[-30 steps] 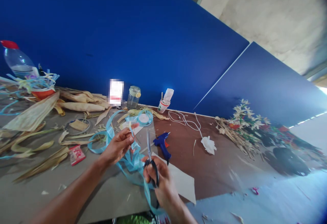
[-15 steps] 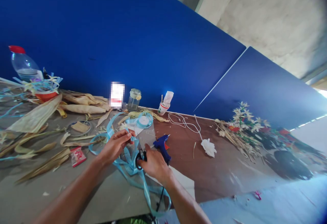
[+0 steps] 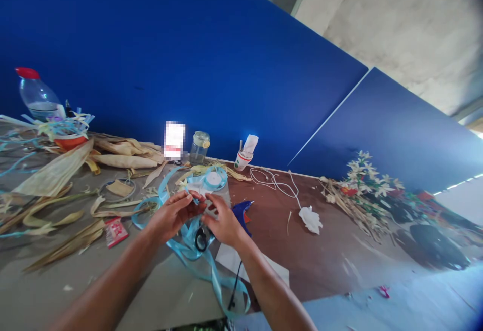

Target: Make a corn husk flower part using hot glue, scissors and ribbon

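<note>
My left hand [image 3: 175,216] is closed, its fingertips pinching a short piece of light blue ribbon [image 3: 196,201]. My right hand [image 3: 225,223] has come up beside it, index finger close to the pinched piece and thumb apart below; whether it touches the ribbon is hard to tell. Black-handled scissors [image 3: 200,241] lie below the hands on loose loops of blue ribbon [image 3: 194,254], their blades partly hidden. Behind the fingers is a ribbon roll [image 3: 214,178]. A blue glue gun [image 3: 242,214] lies just right of my right hand, partly covered by it.
Dried husks [image 3: 124,161] and a red packet [image 3: 115,232] lie to the left. A glass jar [image 3: 199,148], a white cup [image 3: 243,159] and a white cable [image 3: 273,185] are along the blue partition [image 3: 151,69]. White flowers [image 3: 364,175] lie on the right.
My right hand has let go of the scissors and moved up to the ribbon at my left fingertips. The scissors now rest on the ribbon loops. My left hand stays nearly in place.
</note>
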### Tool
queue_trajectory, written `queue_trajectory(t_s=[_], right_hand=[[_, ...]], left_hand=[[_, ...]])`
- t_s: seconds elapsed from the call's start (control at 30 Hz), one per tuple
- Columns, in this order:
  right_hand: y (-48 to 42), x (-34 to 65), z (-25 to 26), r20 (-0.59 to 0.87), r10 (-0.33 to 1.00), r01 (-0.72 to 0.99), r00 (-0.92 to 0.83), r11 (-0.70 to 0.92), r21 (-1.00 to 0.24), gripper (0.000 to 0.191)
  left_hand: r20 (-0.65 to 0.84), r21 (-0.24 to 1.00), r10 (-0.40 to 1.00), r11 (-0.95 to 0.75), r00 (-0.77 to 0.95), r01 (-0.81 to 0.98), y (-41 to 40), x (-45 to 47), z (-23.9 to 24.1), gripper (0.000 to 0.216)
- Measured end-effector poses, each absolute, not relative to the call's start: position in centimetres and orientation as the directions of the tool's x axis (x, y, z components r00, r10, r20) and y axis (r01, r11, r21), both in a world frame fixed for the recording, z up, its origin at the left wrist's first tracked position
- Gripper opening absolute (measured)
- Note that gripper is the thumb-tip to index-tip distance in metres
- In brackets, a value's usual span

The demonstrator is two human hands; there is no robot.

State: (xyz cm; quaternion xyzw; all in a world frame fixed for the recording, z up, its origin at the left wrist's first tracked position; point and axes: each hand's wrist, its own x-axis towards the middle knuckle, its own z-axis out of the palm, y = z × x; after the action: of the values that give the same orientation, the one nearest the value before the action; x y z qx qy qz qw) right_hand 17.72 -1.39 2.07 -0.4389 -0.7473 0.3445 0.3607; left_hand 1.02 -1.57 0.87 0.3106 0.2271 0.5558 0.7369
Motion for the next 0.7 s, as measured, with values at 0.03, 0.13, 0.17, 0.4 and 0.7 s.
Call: queue_trajectory(t_s=[0.03,0.13,0.17,0.4,0.7], right_hand=[[-1.0,17.3,1.9,0.193,0.897,0.325,-0.399,0.335,-0.885,0.053],[-0.1,16.5,1.3,0.077,0.881,0.106,-0.467,0.141,-0.984,0.034],[0.1,16.4,1.2,0.052,0.889,0.077,-0.456,0.098,-0.992,0.026],[0.5,17.8,1.9,0.139,0.951,0.321,-0.276,0.228,-0.919,0.035],[1.6,16.4,2.5,0.147,0.959,0.157,-0.241,0.188,-0.969,0.023]], left_hand=[[0.023,0.692,0.951,0.208,0.31,-0.691,-1.6,1.0,0.9,0.012],[0.049,0.644,0.93,0.249,0.364,-0.723,-1.7,0.6,1.2,0.012],[0.05,0.633,0.928,0.256,0.369,-0.73,-1.7,0.4,1.3,0.012],[-0.058,0.697,0.994,0.105,0.09,-0.709,-1.2,-0.1,1.6,0.015],[-0.012,0.949,0.981,0.072,0.191,-0.306,-1.1,1.4,0.5,0.029]])
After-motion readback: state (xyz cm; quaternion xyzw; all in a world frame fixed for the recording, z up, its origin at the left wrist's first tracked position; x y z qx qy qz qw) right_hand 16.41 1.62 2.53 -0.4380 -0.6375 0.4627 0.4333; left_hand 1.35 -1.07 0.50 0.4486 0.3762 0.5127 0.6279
